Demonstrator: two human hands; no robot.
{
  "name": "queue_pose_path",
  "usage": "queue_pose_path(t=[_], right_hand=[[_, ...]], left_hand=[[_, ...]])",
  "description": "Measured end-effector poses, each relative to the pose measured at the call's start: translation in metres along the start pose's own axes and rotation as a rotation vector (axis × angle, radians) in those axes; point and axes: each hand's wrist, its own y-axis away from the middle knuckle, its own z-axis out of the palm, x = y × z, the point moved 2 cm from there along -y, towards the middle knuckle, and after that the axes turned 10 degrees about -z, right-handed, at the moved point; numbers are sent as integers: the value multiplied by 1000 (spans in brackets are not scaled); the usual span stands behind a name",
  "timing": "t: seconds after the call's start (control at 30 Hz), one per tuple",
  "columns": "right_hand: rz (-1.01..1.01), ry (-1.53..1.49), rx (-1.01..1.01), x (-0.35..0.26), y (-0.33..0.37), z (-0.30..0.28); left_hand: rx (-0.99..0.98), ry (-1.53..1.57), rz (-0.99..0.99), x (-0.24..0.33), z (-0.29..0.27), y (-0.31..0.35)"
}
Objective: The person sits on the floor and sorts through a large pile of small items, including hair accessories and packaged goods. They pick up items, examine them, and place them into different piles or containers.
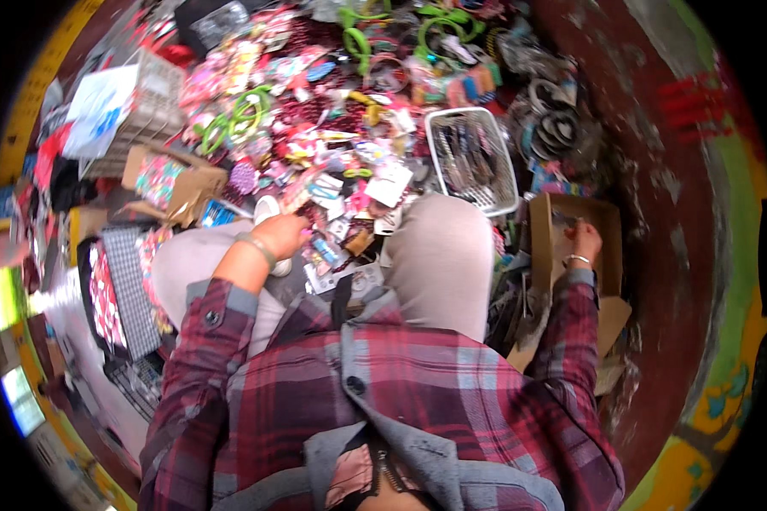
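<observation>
Little open room: packaged trinkets (349,162) crowd ahead of the left hand (279,235), which is curled around something small I can't identify. The right hand (583,241) reaches into a cardboard box (609,255), fingers pinched; a white basket (473,157) sits to its left.

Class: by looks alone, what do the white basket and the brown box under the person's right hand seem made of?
White basket: probably glossy moulded plastic, though coated wire is possible; thin open lattice walls show the contents. Brown box: matte cardboard, with flat tan panels and folded flaps. The right hand reaches into it.
</observation>
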Motion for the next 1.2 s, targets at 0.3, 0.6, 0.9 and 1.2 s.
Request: queue_pose_path(t=[0.3, 0.6, 0.9, 1.2], right_hand=[[-674, -796, -307, -448, 192, 25], [-466, -826, -623, -461, 263, 119], [217, -1454, -696, -466, 203, 142], [241, -1531, -679, -474, 199, 123]], left_hand=[[-107, -34, -58, -25, 40, -36], [-58, 175, -113, -62, 91, -73], [228, 466, -463, -110, 131, -117], [746, 656, -241, -59, 69, -169]])
